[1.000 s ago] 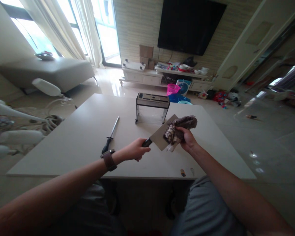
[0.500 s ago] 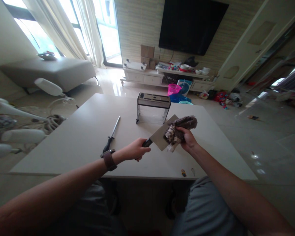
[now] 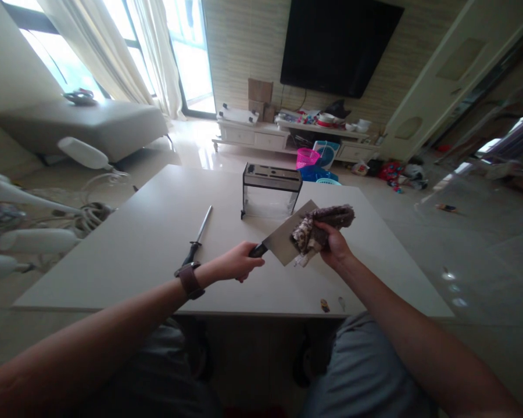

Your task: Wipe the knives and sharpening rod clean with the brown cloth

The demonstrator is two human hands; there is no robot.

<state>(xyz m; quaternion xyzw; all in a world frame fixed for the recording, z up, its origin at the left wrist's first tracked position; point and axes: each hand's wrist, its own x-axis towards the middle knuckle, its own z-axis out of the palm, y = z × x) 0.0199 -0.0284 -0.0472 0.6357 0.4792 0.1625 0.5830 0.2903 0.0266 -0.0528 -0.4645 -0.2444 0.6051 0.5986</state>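
My left hand (image 3: 239, 262) is closed round the black handle of a cleaver (image 3: 284, 240), whose broad blade points up and to the right above the white table (image 3: 143, 249). A bunched brown and white cloth (image 3: 316, 232) is gripped in my right hand (image 3: 335, 247) and lies against the far part of the blade, covering some of it. On the table left of the cleaver lies a sharpening steel (image 3: 204, 223) with a black handle, partly behind my left wrist. Beyond the blade stands a clear-sided knife block (image 3: 272, 194) with a slotted top.
Two small objects, one yellowish and dark (image 3: 325, 305) and one pale (image 3: 341, 303), lie at the table's near edge. Behind the table are a pink basket (image 3: 307, 157) and blue containers. White lamp shades (image 3: 39, 240) are at the left.
My left hand and the cleaver have shifted slightly left. My right hand and the cloth have moved a little to the right along the blade.
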